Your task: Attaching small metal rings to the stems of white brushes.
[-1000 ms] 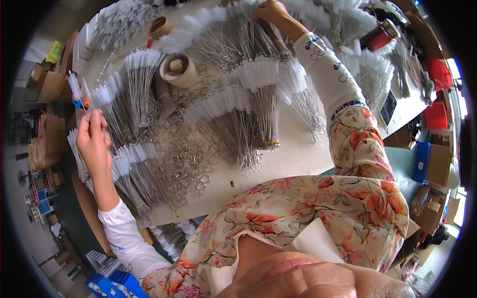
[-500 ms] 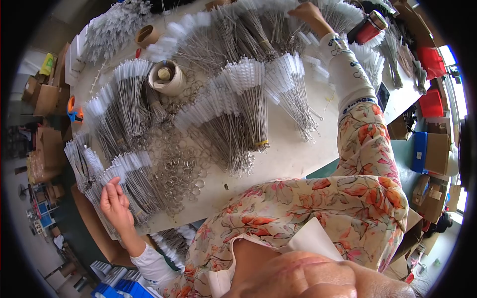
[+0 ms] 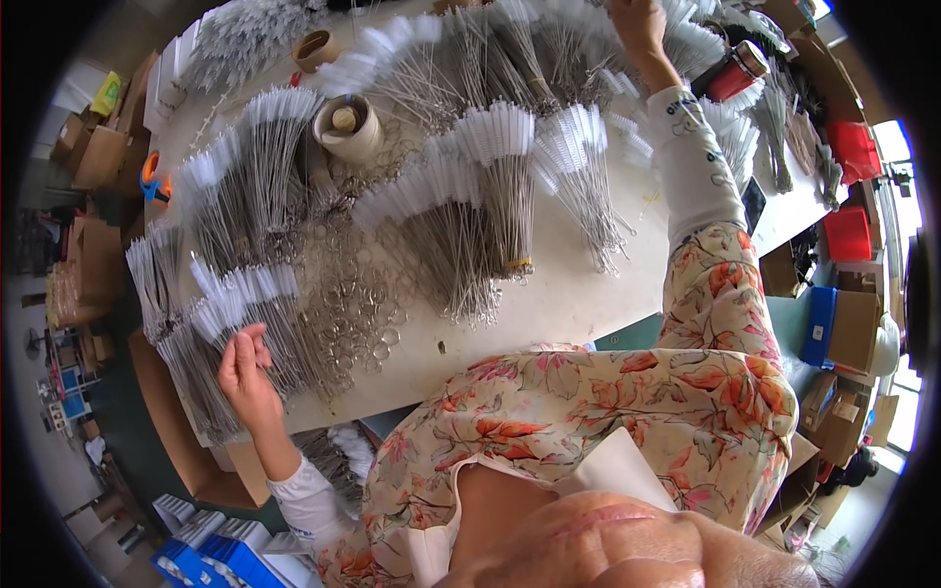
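My left hand is at the near left corner of the table, its fingers curled together against a bunch of wire-stemmed tube brushes with white bristle heads. Whether a stem is between the fingertips is hard to make out. My right arm stretches to the far side, where my right hand is over the far brushes. The picture's upper edge cuts off its fingertips. Between the hands stand more brush bundles, one bound with a yellow band, and a looser fan of brushes.
Loose metal rings lie in a heap by the left bundles. Behind them are a cardboard roll, a second tube and orange scissors. A red and black flask leans near my right forearm. Blue bins are at lower left.
The right hand has shifted right and farther away, so its fingertips leave the picture. The left hand stays near its bunch, fingers more curled. The whole view has shifted slightly.
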`<state>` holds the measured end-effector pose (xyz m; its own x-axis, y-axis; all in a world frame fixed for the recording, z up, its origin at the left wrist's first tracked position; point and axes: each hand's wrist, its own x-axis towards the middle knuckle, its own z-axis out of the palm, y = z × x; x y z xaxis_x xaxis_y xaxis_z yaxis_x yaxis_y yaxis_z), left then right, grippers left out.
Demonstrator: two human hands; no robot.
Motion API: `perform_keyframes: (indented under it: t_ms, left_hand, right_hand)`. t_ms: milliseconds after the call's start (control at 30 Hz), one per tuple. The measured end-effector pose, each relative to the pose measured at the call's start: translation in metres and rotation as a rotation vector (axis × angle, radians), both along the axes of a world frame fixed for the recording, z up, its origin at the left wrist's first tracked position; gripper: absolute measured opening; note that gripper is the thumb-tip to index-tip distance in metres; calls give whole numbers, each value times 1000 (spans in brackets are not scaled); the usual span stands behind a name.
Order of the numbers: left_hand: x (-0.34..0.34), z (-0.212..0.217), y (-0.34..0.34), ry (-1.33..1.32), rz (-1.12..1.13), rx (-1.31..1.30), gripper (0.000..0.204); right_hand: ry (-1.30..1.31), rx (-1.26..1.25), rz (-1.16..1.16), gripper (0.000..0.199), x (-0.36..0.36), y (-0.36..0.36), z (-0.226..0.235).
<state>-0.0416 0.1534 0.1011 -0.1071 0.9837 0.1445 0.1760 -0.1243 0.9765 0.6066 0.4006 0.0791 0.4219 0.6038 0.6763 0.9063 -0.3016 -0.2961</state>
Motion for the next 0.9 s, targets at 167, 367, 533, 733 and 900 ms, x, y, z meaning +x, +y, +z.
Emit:
perform_keyframes:
  t_ms: [167, 367, 533, 733, 900]
  left_hand:
    - [51, 25, -7, -84, -95, 2, 22]
    - [133, 29, 4, -49, -237, 331, 20]
    - [120, 0, 6, 249, -76, 727, 7]
    - [122, -31, -32, 287, -133, 840, 29]
    - [113, -40, -60, 550, -214, 900, 48]
  right_hand:
    - [806, 216, 1086, 19, -197, -93, 115]
    - [1509, -78, 1806, 16, -361, -187, 66]
    - [1150, -50, 1551, 25, -383, -242, 46]
    - [2019, -360, 1296, 26, -384, -260, -6]
    - [2380, -297, 1375, 18, -382, -266, -1]
